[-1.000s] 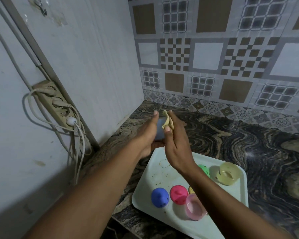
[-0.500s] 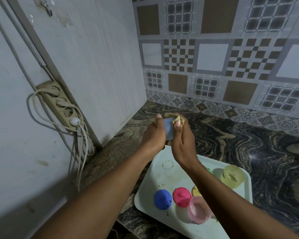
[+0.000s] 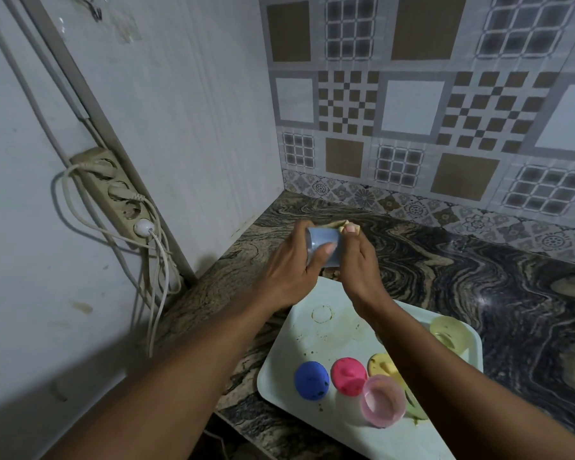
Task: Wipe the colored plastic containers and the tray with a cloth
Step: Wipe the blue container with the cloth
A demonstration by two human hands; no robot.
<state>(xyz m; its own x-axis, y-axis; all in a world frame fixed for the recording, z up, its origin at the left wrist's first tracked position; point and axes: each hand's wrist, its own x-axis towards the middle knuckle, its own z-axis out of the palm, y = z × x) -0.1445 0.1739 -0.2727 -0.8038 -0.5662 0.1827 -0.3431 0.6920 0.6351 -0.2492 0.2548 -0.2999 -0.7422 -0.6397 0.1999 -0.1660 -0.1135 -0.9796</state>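
Grey container (image 3: pixel 322 244) held, one cloth (image 3: pixel 342 224), one tray (image 3: pixel 296 346)

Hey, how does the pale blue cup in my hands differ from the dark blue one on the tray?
The pale blue cup is held in the air by the left hand; the dark blue container rests on the tray. The pale one lies sideways, with the right hand holding the cloth against it; the dark one sits dome up, untouched and speckled. Both are small blue plastic.
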